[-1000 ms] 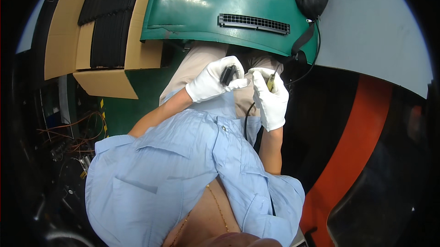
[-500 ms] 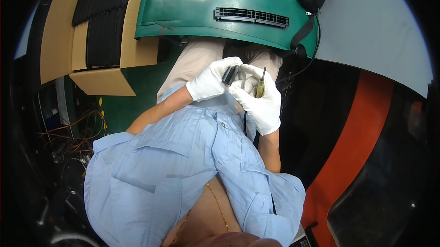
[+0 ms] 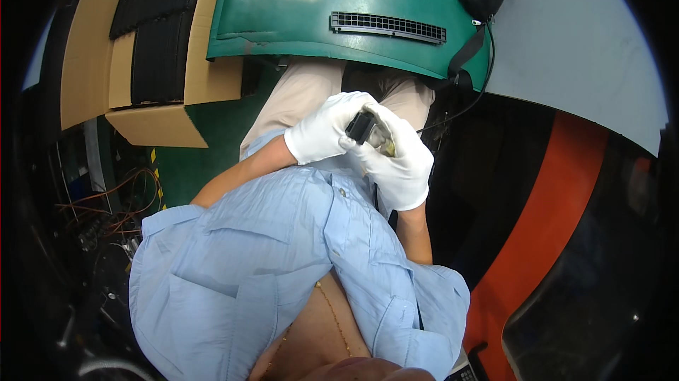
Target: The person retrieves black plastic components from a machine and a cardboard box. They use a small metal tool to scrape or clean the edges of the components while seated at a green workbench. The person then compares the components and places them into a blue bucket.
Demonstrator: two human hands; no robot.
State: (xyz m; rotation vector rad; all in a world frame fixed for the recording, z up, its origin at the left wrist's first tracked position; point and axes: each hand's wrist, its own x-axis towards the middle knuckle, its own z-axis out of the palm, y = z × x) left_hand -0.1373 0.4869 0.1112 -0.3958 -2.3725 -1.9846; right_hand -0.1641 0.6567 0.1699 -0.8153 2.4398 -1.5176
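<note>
Glossy green matting (image 3: 283,27) spreads at twelve o'clock. Nearer, the cloth-gloved left hand (image 3: 324,130) pinches a small black block (image 3: 361,127); at four o'clock from it, the right hand (image 3: 404,160), gloved likewise, curls around a yellowish piece (image 3: 390,148), mostly hidden. Beyond, at twelve, lies a slim black gridded strip (image 3: 389,27); at ten, a cardboard box (image 3: 159,126) holds ridged black parts (image 3: 159,63).

1. right grip (image 3: 403,165): drawn in toward left grip (image 3: 322,130); its fingers, clear of the black piece (image 3: 361,127) 1.0 s ago, now just beside it.
2. black piece: shifted slightly rightward.
3. yellow tool (image 3: 390,148): thin tip, visible 0.5 s ago, now hidden.
</note>
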